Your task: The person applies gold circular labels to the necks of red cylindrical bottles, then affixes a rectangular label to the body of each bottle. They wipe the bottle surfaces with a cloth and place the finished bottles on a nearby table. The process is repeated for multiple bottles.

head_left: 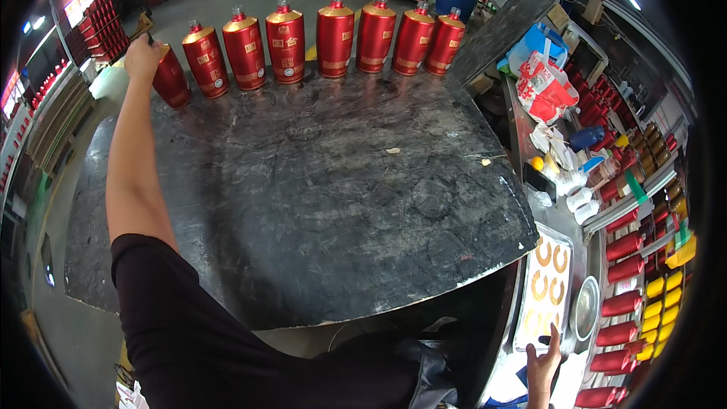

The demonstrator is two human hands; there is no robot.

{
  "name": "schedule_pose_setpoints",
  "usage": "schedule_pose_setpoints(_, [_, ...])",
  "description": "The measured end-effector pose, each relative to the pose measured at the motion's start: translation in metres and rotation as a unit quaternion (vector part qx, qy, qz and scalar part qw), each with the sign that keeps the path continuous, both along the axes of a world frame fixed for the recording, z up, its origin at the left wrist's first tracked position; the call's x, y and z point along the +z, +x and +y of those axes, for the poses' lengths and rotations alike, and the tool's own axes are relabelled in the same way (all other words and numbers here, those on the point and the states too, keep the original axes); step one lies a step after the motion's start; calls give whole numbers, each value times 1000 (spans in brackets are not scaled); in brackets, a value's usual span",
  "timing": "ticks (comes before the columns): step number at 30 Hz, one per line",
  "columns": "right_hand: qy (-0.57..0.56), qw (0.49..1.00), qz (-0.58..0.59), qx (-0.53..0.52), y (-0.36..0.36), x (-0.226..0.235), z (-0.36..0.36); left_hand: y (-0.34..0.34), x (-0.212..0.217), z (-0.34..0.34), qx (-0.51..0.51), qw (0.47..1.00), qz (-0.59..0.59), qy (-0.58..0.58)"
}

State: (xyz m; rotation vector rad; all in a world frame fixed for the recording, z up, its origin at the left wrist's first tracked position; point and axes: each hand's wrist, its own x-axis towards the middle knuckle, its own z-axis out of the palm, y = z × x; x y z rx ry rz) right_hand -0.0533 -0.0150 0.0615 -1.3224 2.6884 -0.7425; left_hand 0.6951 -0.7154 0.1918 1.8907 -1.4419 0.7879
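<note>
My left hand [142, 57] reaches to the far left corner of the dark worn table [326, 204] and grips the top of a red bottle with a gold shoulder [173, 79]. That bottle is the leftmost of a row of several like red bottles [335, 38] standing upright along the table's far edge. My right hand [544, 367] is low at the right, fingers spread, touching the near end of a white tray of gold rings [547, 288]. It holds nothing.
A red and white bag [547, 89] sits on the side bench at the right. Red bottles lie on a conveyor [625, 273] beside yellow caps [660, 307]. A metal bowl [585, 308] stands by the tray. Red crates [106, 26] are stacked on the floor behind.
</note>
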Motion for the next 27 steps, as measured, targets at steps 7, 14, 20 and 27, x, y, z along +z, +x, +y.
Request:
schedule_pose_setpoints(7, [38, 998, 25, -37, 3, -13, 4, 17, 5, -39, 4, 995, 46, 93])
schedule_pose_setpoints(14, [23, 995, -63, -70, 17, -5, 18, 1, 1, -35, 12, 994, 90, 56])
schedule_pose_setpoints(20, [-31, 995, -4, -97, 37, 10, 33, -111, 3, 10, -186, 959, -106, -186])
schedule_pose_setpoints(27, [-43, 977, -96, -185, 76, 48, 56, -258, -12, 48, -372, 912, -116, -130])
